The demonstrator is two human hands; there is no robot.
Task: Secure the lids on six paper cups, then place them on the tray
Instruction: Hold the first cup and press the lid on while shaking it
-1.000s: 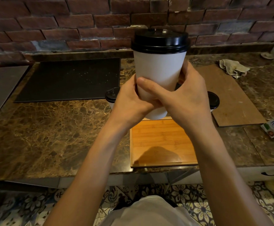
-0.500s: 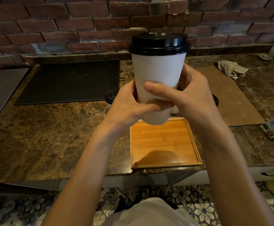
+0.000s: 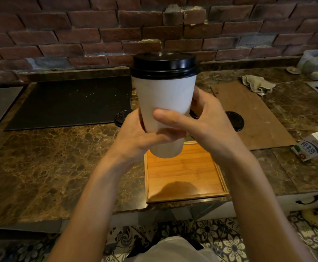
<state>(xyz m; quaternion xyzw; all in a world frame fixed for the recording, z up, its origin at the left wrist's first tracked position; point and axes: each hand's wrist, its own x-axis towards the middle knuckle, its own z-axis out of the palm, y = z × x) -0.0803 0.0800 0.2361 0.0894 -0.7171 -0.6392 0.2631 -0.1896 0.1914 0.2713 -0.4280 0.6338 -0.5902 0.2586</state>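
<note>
Over a marble desk (image 3: 59, 157) and wooden tray (image 3: 182, 178), a white paper cup (image 3: 164, 103) hangs upright, left hand (image 3: 135, 137) and right hand (image 3: 205, 125) both wrapped round its lower half. Likely light, crushable: hold mid-wall gently. Black lid (image 3: 164, 66) seems seated.

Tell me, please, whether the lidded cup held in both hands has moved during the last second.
Yes. The paper cup has come lower: its base now overlaps the far end of the wooden tray, whereas earlier it sat level with that edge.
</note>
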